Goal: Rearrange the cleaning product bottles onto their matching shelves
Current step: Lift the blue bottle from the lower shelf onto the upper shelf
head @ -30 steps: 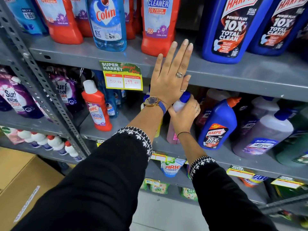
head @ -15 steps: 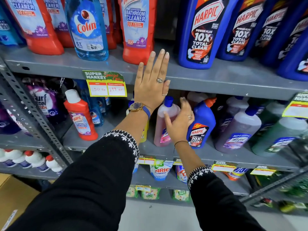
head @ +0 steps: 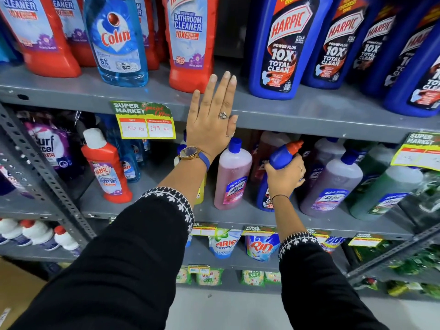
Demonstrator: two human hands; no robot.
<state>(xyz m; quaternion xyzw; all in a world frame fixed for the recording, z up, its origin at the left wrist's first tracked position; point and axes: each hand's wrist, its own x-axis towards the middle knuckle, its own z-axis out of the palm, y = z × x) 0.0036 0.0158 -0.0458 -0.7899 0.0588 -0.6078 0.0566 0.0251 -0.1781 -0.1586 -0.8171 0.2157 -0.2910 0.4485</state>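
Note:
My right hand (head: pixel 284 177) is closed around the neck of a small blue Harpic bottle (head: pixel 282 157) with a red cap, standing on the middle shelf (head: pixel 250 214). A pink Lizol bottle (head: pixel 232 175) with a blue cap stands upright just left of it, free of both hands. My left hand (head: pixel 210 117) lies flat with fingers together against the front edge of the upper shelf (head: pixel 309 115), holding nothing. Large blue Harpic bottles (head: pixel 283 48) stand on the upper shelf to the right, and red bathroom cleaner bottles (head: pixel 190 41) to the left.
A blue Colin bottle (head: pixel 116 41) stands among the red ones up top. On the middle shelf are a small red Harpic bottle (head: pixel 107 167), purple and green Lizol bottles (head: pixel 333 184) and Surf Excel pouches (head: pixel 50 144). Detergent packs (head: pixel 225 242) fill lower shelves. Price tags (head: pixel 145 121) hang on edges.
My right hand let go of the pink Lizol bottle, moved right, and closed on the small blue Harpic bottle. My left hand stayed on the upper shelf edge.

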